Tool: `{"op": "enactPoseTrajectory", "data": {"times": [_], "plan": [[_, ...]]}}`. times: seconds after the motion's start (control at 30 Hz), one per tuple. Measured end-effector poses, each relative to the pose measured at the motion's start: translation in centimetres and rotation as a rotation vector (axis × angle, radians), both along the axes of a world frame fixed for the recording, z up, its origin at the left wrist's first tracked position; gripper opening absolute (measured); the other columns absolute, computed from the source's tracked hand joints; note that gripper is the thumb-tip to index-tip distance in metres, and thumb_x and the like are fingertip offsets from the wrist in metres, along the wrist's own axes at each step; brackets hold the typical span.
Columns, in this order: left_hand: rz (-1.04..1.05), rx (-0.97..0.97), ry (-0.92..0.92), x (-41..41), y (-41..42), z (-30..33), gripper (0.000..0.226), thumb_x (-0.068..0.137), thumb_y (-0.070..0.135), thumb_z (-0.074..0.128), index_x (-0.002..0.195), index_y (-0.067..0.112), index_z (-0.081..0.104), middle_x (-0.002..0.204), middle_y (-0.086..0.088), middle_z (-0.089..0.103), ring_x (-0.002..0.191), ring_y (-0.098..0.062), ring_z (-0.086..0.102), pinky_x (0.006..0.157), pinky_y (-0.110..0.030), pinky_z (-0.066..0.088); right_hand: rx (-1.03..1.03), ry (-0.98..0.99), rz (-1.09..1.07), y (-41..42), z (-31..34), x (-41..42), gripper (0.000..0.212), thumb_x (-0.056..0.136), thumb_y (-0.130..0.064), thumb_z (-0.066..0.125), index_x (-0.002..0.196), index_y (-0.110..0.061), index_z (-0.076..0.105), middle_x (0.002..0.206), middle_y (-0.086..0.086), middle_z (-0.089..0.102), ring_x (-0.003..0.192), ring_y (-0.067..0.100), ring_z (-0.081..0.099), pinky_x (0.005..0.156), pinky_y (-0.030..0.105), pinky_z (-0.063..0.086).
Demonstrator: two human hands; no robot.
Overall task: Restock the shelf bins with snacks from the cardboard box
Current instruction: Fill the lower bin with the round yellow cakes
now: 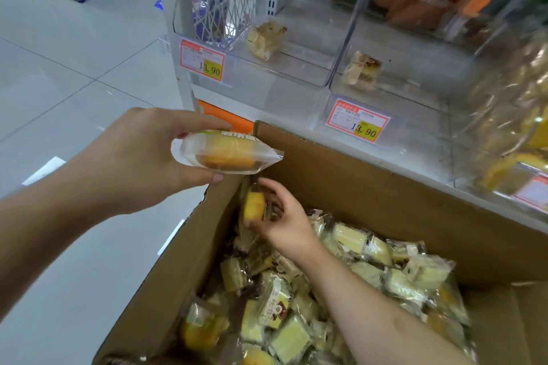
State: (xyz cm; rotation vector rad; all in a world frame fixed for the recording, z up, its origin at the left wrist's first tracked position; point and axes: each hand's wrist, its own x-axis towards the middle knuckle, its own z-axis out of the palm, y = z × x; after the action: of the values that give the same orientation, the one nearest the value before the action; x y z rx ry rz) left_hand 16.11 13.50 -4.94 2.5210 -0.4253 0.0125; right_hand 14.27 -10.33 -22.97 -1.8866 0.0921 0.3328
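While the left hand [139,157] pinches a level wrapped cake [225,154] above the cardboard box [370,201], the right hand [281,222] grips an upright one [254,206], partly hidden.

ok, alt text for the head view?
Left hand holds a wrapped cake over the corner of a cardboard box full of snack packs, while the right hand pinches a yellow pack inside it. Behind, two clear bins each hold one snack, with 13.90 price tags.
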Motion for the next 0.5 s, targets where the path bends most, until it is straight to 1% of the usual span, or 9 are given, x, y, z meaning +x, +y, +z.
{"op": "enactPoseTrajectory", "data": {"times": [0.07,0.1,0.17,0.2,0.27,0.37,0.4,0.47,0.5], "plan": [[-0.015,-0.046,0.015,-0.5,-0.7,0.9,0.058,0.07,0.042,0.094,0.111,0.068,0.063,0.091,0.048,0.062,0.094,0.026,0.052,0.075,0.004,0.035,0.014,0.014,0.012,-2.3,3.0,-2.0,0.088,0.074,-0.024,0.096,0.142,-0.057,0.051,0.14,-0.017,0.063,0.133,0.0,0.055,0.111,0.022,0.044],[-0.022,-0.059,0.018,-0.8,-1.2,1.4,0.057,0.07,0.04,0.094,0.111,0.067,0.064,0.091,0.051,0.062,0.096,0.027,0.052,0.076,0.004,0.036,0.015,0.027,0.01,-3.7,4.7,-3.1,0.092,0.071,-0.028,0.096,0.143,-0.061,0.048,0.14,-0.014,0.063,0.133,0.004,0.057,0.113,0.029,0.046],[-0.03,-0.083,0.015,-1.6,-2.7,2.5,0.057,0.07,0.038,0.095,0.117,0.059,0.069,0.099,0.041,0.068,0.097,0.017,0.056,0.077,0.001,0.039,0.033,0.042,-0.004,-6.6,8.2,-5.1,0.099,0.063,-0.038,0.098,0.143,-0.063,0.046,0.14,-0.012,0.065,0.132,0.009,0.061,0.116,0.041,0.048],[-0.033,-0.105,0.012,-2.1,-3.5,3.1,0.058,0.07,0.037,0.095,0.119,0.055,0.071,0.102,0.034,0.072,0.097,0.014,0.059,0.078,0.001,0.04,0.044,0.041,-0.014,-8.1,9.9,-6.0,0.101,0.061,-0.039,0.099,0.144,-0.059,0.047,0.141,-0.011,0.066,0.132,0.009,0.062,0.116,0.042,0.048],[-0.055,-0.149,0.006,-3.0,-5.8,4.2,0.059,0.069,0.037,0.095,0.121,0.052,0.072,0.107,0.03,0.073,0.099,0.011,0.061,0.082,-0.001,0.042,0.064,0.026,-0.031,-11.0,13.7,-8.0,0.099,0.061,-0.034,0.1,0.146,-0.047,0.051,0.14,-0.01,0.068,0.129,0.008,0.064,0.114,0.037,0.049],[-0.102,-0.198,-0.043,-5.0,-10.1,6.2,0.063,0.069,0.036,0.096,0.122,0.054,0.068,0.109,0.037,0.071,0.107,0.016,0.061,0.093,-0.017,0.049,0.069,-0.036,-0.076,-15.5,19.5,-11.1,0.088,0.069,-0.016,0.099,0.143,-0.034,0.056,0.14,-0.009,0.067,0.126,0.002,0.065,0.102,0.017,0.051],[-0.11,-0.208,-0.059,-5.7,-11.6,6.8,0.067,0.069,0.036,0.097,0.127,0.054,0.066,0.112,0.037,0.07,0.11,0.014,0.062,0.096,-0.024,0.051,0.071,-0.068,-0.105,-17.1,21.1,-12.2,0.086,0.069,-0.017,0.099,0.142,-0.034,0.057,0.141,-0.01,0.066,0.128,0.001,0.063,0.101,0.017,0.051],[-0.134,-0.238,-0.081,-7.0,-14.4,7.7,0.071,0.071,0.037,0.095,0.133,0.051,0.065,0.122,0.032,0.069,0.119,0.007,0.062,0.103,-0.034,0.052,0.078,-0.134,-0.168,-19.8,23.6,-14.0,0.087,0.064,-0.028,0.1,0.141,-0.038,0.06,0.144,-0.012,0.065,0.134,0.006,0.06,0.11,0.029,0.05],[-0.148,-0.261,-0.085,-7.7,-15.7,8.1,0.07,0.071,0.039,0.094,0.133,0.051,0.064,0.126,0.032,0.067,0.122,0.007,0.06,0.106,-0.035,0.051,0.095,-0.158,-0.203,-21.0,24.7,-14.9,0.087,0.063,-0.031,0.099,0.141,-0.039,0.06,0.143,-0.012,0.066,0.135,0.01,0.061,0.112,0.035,0.05]]}}
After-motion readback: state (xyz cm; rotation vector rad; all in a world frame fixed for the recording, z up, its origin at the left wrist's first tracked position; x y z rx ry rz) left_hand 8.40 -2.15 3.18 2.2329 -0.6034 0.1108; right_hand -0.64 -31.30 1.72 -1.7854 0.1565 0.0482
